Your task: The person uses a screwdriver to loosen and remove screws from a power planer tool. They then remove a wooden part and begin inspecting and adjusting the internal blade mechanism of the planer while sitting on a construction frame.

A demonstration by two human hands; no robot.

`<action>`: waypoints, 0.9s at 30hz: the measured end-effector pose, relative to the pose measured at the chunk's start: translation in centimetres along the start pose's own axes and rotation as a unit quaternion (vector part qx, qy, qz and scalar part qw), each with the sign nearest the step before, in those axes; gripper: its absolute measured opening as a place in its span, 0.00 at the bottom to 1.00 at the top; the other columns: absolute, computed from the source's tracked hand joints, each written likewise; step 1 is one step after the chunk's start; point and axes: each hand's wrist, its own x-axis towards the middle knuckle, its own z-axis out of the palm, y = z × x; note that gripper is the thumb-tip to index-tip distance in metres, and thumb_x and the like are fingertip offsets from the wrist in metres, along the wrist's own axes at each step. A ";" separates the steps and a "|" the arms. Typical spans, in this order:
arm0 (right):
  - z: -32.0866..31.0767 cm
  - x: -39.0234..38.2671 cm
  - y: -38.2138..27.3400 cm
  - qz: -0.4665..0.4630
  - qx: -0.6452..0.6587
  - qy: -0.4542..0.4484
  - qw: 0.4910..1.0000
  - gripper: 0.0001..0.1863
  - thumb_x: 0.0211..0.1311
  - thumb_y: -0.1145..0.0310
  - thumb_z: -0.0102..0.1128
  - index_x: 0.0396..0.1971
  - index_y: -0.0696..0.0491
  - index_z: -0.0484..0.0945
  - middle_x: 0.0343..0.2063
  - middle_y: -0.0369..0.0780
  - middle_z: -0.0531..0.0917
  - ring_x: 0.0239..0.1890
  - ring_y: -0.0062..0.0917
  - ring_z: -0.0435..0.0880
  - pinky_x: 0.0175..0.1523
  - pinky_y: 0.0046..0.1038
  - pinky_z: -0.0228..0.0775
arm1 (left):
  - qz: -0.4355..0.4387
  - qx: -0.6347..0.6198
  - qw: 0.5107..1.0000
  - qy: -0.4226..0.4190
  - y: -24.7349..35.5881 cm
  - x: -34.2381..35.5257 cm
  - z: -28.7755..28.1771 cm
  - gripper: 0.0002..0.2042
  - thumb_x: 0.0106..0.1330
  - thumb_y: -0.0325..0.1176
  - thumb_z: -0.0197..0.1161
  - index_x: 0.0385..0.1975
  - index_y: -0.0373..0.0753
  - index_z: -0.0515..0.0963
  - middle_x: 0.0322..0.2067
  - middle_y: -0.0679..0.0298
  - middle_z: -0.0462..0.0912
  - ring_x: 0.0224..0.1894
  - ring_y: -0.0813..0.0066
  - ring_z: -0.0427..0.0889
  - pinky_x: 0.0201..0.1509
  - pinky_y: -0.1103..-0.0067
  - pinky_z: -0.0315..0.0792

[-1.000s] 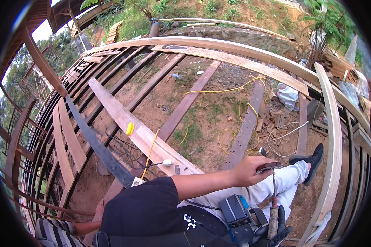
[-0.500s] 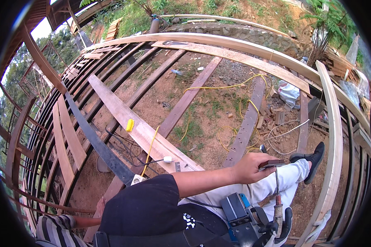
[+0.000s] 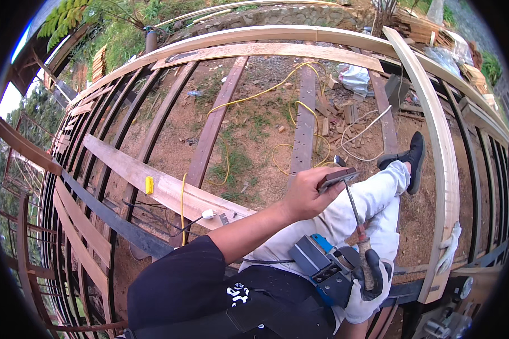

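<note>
My bare left hand [image 3: 302, 195] grips a small dark flat block [image 3: 336, 178] above my legs, with the metal tip of a chisel-like tool [image 3: 352, 204] against or just under it. My right hand [image 3: 361, 308], in a white-and-black glove, holds that tool upright by its worn handle [image 3: 365, 260]. A blue and black power tool [image 3: 318, 265], apparently an electric planer, lies in my lap beside the right hand, its black cord running left. My white-trousered legs [image 3: 379, 192] are crossed at the ankles, in black shoes [image 3: 413, 164].
A light timber beam [image 3: 438, 158] runs along my right, with a white glove [image 3: 450, 248] on it. Loose planks [image 3: 119, 158] cross open joists over dirt. Yellow cables [image 3: 277, 85], a white plug [image 3: 208, 214], a white sack [image 3: 353, 76] and stacked wood [image 3: 413, 25] are in view.
The view has shifted, so the surroundings sit higher and further left. My left hand with the block is higher in the picture. The striped-clothed person at lower left is out of view.
</note>
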 end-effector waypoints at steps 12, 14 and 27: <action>-1.4 0.7 -0.4 0.102 0.115 -0.032 0.988 0.29 0.61 0.55 0.52 0.53 0.64 0.74 0.24 0.40 0.80 0.18 0.21 0.73 0.25 0.24 0.66 | 0.011 -0.037 0.999 0.000 -1.6 -1.1 0.8 0.16 0.68 0.34 0.60 0.49 0.28 0.79 0.28 0.60 0.81 0.28 0.76 0.79 0.33 0.79 0.72; -3.2 2.3 -1.6 -0.073 -0.091 -0.141 0.983 0.31 0.33 0.65 0.72 0.45 0.55 0.80 0.37 0.44 0.82 0.36 0.42 0.82 0.40 0.38 0.75 | -0.013 -0.062 0.998 -0.015 -2.0 -0.9 1.6 0.15 0.68 0.32 0.59 0.48 0.27 0.79 0.34 0.56 0.84 0.32 0.75 0.81 0.37 0.79 0.74; 0.2 1.1 -2.4 0.293 0.372 -0.003 0.881 0.38 0.69 0.45 0.50 0.62 0.66 0.66 0.22 0.36 0.80 0.16 0.13 0.73 0.24 0.16 0.64 | -0.056 -0.103 0.993 0.015 -2.6 -1.5 1.3 0.14 0.69 0.28 0.56 0.48 0.25 0.78 0.38 0.54 0.86 0.42 0.71 0.85 0.49 0.76 0.76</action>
